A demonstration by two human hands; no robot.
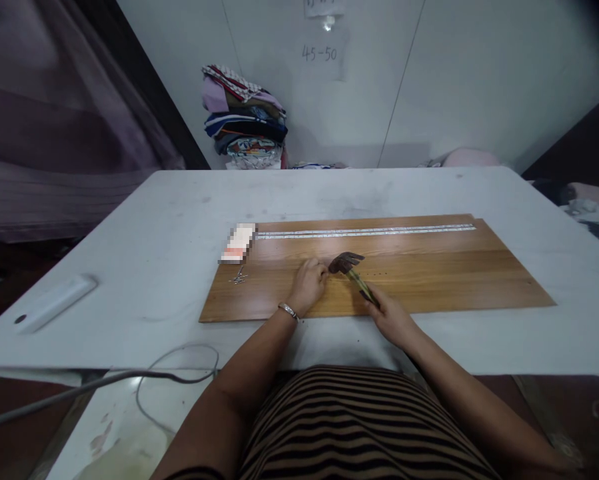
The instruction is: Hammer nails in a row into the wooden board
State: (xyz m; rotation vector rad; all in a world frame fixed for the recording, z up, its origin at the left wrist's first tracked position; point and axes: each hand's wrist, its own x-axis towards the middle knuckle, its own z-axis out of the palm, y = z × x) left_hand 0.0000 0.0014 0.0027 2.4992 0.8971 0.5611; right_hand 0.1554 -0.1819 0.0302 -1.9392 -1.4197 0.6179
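Observation:
A wooden board lies flat on the white table in front of me. My right hand is wrapped round the handle of a claw hammer. The hammer's dark head hangs just right of my left hand, close above the board. My left fingers are pinched together on the board by the hammer face; whatever they hold is too small to make out. A short row of dark dots runs along the wood to the right of the hammer. Several loose nails lie on the board's left part.
Two pale marked strips stretch along the board's far side. A blurred white-and-orange packet sits at its left edge. On the white table rests a long white device. Folded clothes are stacked behind; a grey cable crosses the lower left.

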